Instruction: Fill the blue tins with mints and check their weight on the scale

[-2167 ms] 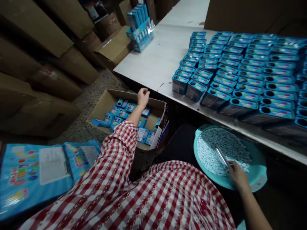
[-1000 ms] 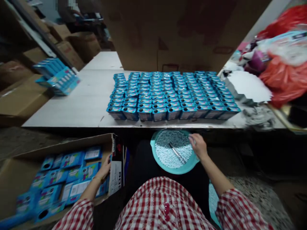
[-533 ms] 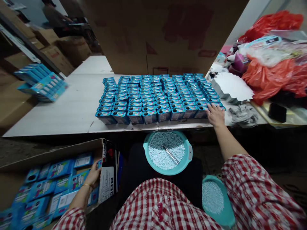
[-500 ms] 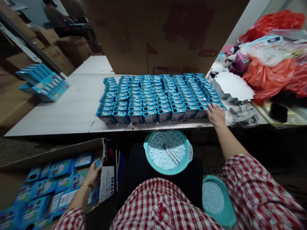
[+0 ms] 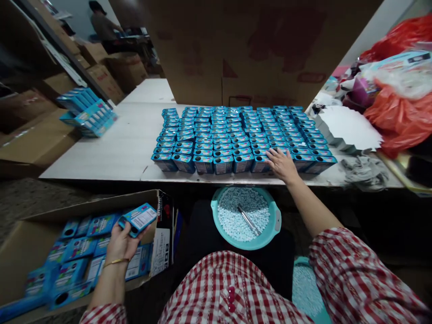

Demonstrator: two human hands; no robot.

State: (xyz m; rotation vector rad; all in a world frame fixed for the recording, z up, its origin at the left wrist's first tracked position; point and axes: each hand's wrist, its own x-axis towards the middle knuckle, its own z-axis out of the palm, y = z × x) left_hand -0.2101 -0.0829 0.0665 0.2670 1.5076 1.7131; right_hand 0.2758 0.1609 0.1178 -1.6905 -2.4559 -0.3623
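Note:
My left hand (image 5: 121,245) grips a small blue printed box (image 5: 143,218), tilted, above an open carton (image 5: 162,252) at the lower left. More blue boxes (image 5: 69,272) of the same kind lie loosely inside that carton. On the table, my right hand (image 5: 283,166) rests with spread fingers on the front of the packed rows of upright blue boxes (image 5: 222,164). Those boxes have dark round openings in their tops. My right palm faces down and I see nothing held in it.
A turquoise basin (image 5: 277,220) of small pale pellets, with a metal tube (image 5: 249,221) in it, sits on my lap. Another pellet container (image 5: 305,288) is at the lower right. A large cardboard box (image 5: 202,76) stands behind the rows. A grey cloth (image 5: 364,171) lies at the right.
My left hand has raised a blue box out of the carton. My right hand has shifted left along the front row, away from its right end. The view has turned slightly left.

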